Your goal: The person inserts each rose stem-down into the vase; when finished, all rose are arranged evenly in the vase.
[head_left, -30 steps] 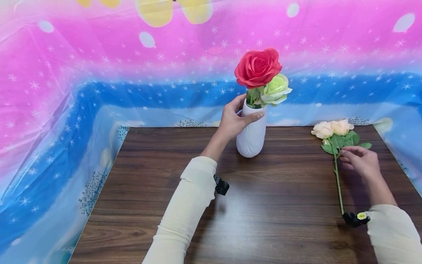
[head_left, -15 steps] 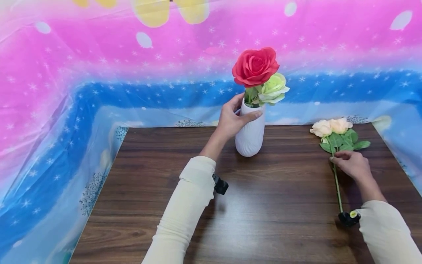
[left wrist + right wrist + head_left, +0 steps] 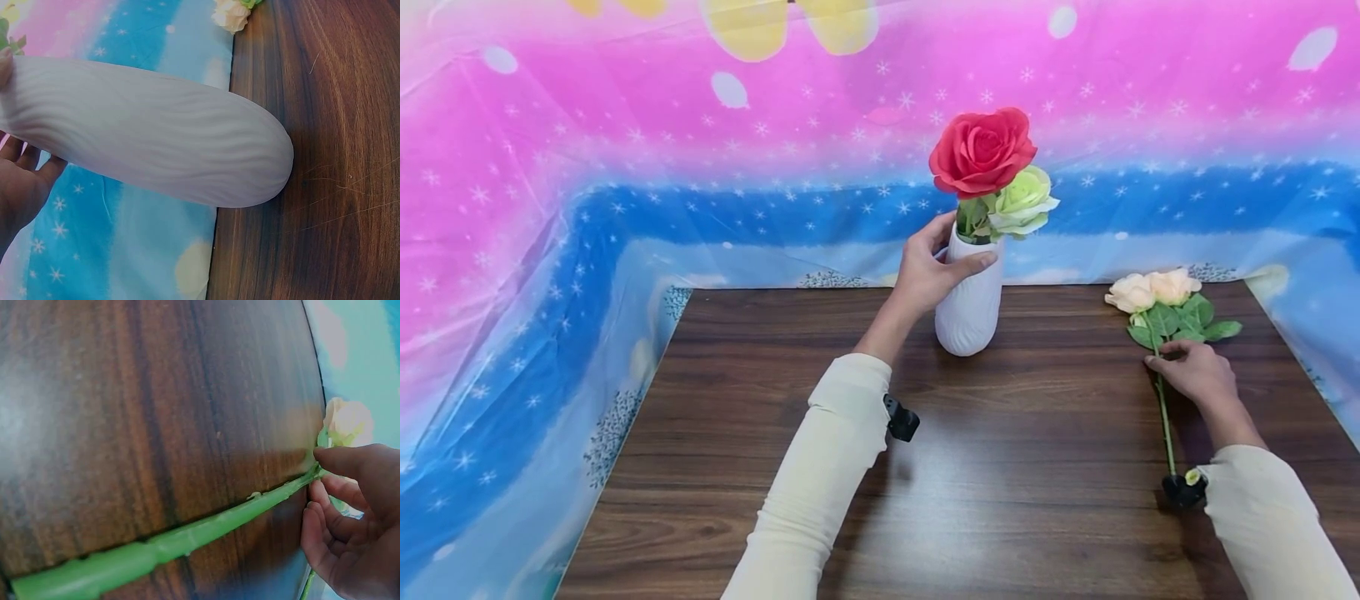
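Observation:
A ribbed white vase [image 3: 968, 300] stands upright near the table's back edge, holding a red rose [image 3: 983, 152] and a pale green rose [image 3: 1024, 202]. My left hand [image 3: 925, 271] grips it just under the rim, thumb across the front and fingers round the far side. The left wrist view shows the vase's [image 3: 156, 131] rippled side down to its rounded base. On the right lies a peach rose [image 3: 1153, 290] with green leaves and a long stem [image 3: 1165, 425]. My right hand [image 3: 1201, 371] pinches that stem just below the leaves; in the right wrist view thumb and fingers [image 3: 350, 469] meet round it.
The dark wooden table [image 3: 737, 467] fills the lower view. Behind and beside it hangs a pink and blue snowflake cloth [image 3: 647, 150], close to the vase and the peach blooms. Black cameras [image 3: 901, 419] sit on both wrists.
My right hand has moved left from beside the leaves onto the peach rose's stem and taken hold of it. The left hand and vase have stayed in place.

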{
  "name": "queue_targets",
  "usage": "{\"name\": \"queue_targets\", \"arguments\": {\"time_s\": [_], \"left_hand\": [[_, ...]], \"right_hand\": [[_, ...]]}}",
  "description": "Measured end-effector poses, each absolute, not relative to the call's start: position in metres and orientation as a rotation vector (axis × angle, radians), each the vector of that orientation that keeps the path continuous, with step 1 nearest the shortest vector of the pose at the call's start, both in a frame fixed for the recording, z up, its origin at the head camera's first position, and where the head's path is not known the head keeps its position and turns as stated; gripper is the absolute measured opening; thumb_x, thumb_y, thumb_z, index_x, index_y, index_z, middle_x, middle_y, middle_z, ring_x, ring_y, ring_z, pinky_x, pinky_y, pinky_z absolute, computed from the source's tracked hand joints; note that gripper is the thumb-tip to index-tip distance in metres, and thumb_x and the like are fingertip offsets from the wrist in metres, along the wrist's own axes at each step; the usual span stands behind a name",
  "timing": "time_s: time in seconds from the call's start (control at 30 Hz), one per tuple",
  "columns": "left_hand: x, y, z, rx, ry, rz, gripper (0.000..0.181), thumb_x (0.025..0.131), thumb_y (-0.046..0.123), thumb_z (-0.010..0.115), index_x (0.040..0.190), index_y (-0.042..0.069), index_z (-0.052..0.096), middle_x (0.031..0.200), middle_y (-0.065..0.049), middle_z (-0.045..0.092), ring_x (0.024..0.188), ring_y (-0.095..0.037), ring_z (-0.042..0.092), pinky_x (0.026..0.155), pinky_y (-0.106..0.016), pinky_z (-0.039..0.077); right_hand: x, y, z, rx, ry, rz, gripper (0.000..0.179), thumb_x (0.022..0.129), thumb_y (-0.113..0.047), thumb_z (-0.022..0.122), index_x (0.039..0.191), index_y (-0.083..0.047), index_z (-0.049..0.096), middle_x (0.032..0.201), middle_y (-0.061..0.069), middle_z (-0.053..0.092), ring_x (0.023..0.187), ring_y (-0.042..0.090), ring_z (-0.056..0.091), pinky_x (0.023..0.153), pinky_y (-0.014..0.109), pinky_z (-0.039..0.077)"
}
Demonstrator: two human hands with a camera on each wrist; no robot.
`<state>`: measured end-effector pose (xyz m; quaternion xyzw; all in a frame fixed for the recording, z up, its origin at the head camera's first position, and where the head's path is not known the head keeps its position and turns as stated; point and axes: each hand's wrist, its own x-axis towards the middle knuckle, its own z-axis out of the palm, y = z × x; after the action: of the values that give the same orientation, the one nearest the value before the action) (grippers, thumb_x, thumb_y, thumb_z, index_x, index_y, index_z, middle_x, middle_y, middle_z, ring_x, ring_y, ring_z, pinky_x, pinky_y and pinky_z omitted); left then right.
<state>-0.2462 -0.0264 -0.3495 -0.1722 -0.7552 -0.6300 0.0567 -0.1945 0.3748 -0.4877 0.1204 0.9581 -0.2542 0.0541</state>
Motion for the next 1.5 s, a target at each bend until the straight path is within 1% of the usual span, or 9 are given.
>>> {"name": "queue_targets", "arguments": {"time_s": [0.33, 0.47, 0.6, 0.73, 0.97, 1.1, 1.2, 1.4, 1.5], "left_hand": [[-0.246, -0.026, -0.349, -0.538, -2.270, -1.909, 0.068, 0.084, 0.015, 0.083, 0.146, 0.011, 0.054, 0.138, -0.012, 0.065, 0.125, -0.027, 0.066, 0.103, -0.038, 0.057], [-0.246, -0.027, -0.349, -0.541, -2.269, -1.910, 0.068, 0.084, 0.016, 0.083, 0.146, 0.011, 0.054, 0.139, -0.012, 0.065, 0.126, -0.027, 0.065, 0.103, -0.038, 0.057], [-0.246, -0.027, -0.350, -0.541, -2.271, -1.909, 0.069, 0.084, 0.017, 0.083, 0.146, 0.012, 0.054, 0.139, -0.011, 0.064, 0.126, -0.026, 0.065, 0.103, -0.038, 0.057], [-0.247, -0.027, -0.350, -0.536, -2.278, -1.909, 0.069, 0.085, 0.019, 0.083, 0.147, 0.013, 0.054, 0.140, -0.009, 0.064, 0.127, -0.025, 0.065, 0.102, -0.039, 0.057], [-0.247, -0.027, -0.350, -0.542, -2.281, -1.913, 0.068, 0.085, 0.019, 0.083, 0.147, 0.013, 0.054, 0.139, -0.009, 0.064, 0.126, -0.024, 0.065, 0.102, -0.038, 0.057], [-0.246, -0.027, -0.350, -0.541, -2.278, -1.915, 0.068, 0.086, 0.019, 0.082, 0.147, 0.013, 0.054, 0.140, -0.010, 0.064, 0.127, -0.025, 0.064, 0.102, -0.039, 0.057], [-0.246, -0.028, -0.349, -0.536, -2.282, -1.918, 0.068, 0.086, 0.019, 0.083, 0.147, 0.014, 0.054, 0.140, -0.010, 0.064, 0.127, -0.025, 0.064, 0.102, -0.039, 0.057], [-0.245, -0.027, -0.349, -0.535, -2.285, -1.920, 0.069, 0.085, 0.018, 0.083, 0.147, 0.013, 0.054, 0.140, -0.010, 0.064, 0.127, -0.025, 0.064, 0.102, -0.038, 0.057], [-0.246, -0.027, -0.349, -0.538, -2.286, -1.916, 0.069, 0.085, 0.018, 0.083, 0.147, 0.013, 0.053, 0.141, -0.010, 0.064, 0.127, -0.025, 0.064, 0.103, -0.038, 0.057]], "right_hand": [[-0.197, 0.380, -0.487, 0.385, 2.865, -0.826, 0.054, 0.101, -0.036, 0.059, 0.135, 0.007, 0.056, 0.122, 0.035, 0.064, 0.097, 0.046, 0.063, 0.079, 0.056, 0.047], [-0.198, 0.383, -0.488, 0.375, 2.813, -0.923, 0.055, 0.100, -0.032, 0.061, 0.136, 0.008, 0.054, 0.110, 0.034, 0.067, 0.075, 0.023, 0.068, 0.069, 0.043, 0.054], [-0.198, 0.384, -0.487, 0.382, 2.693, -1.124, 0.057, 0.100, -0.026, 0.064, 0.141, 0.010, 0.049, 0.097, 0.017, 0.068, 0.069, 0.002, 0.063, 0.068, 0.031, 0.062], [-0.197, 0.385, -0.486, 0.372, 2.606, -1.213, 0.060, 0.101, -0.025, 0.063, 0.145, 0.011, 0.044, 0.103, 0.012, 0.063, 0.071, -0.006, 0.059, 0.071, 0.025, 0.062], [-0.194, 0.389, -0.482, 0.243, 2.537, -1.190, 0.064, 0.104, -0.029, 0.056, 0.150, 0.011, 0.036, 0.135, 0.035, 0.051, 0.080, -0.011, 0.055, 0.079, 0.031, 0.062], [-0.195, 0.391, -0.478, 0.217, 2.491, -1.191, 0.064, 0.104, -0.031, 0.057, 0.149, 0.010, 0.037, 0.108, 0.002, 0.068, 0.081, -0.011, 0.056, 0.079, 0.031, 0.062], [-0.196, 0.392, -0.478, 0.205, 2.464, -1.207, 0.064, 0.104, -0.032, 0.058, 0.147, 0.009, 0.038, 0.093, -0.024, 0.061, 0.082, -0.011, 0.058, 0.078, 0.028, 0.061], [-0.196, 0.391, -0.479, 0.158, 2.433, -1.243, 0.062, 0.103, -0.038, 0.059, 0.145, 0.004, 0.042, 0.096, -0.026, 0.057, 0.085, -0.011, 0.059, 0.081, 0.028, 0.060], [-0.197, 0.389, -0.480, 0.140, 2.390, -1.296, 0.051, 0.102, -0.042, 0.059, 0.139, -0.008, 0.049, 0.096, -0.029, 0.058, 0.087, -0.011, 0.059, 0.080, 0.024, 0.058]]}}
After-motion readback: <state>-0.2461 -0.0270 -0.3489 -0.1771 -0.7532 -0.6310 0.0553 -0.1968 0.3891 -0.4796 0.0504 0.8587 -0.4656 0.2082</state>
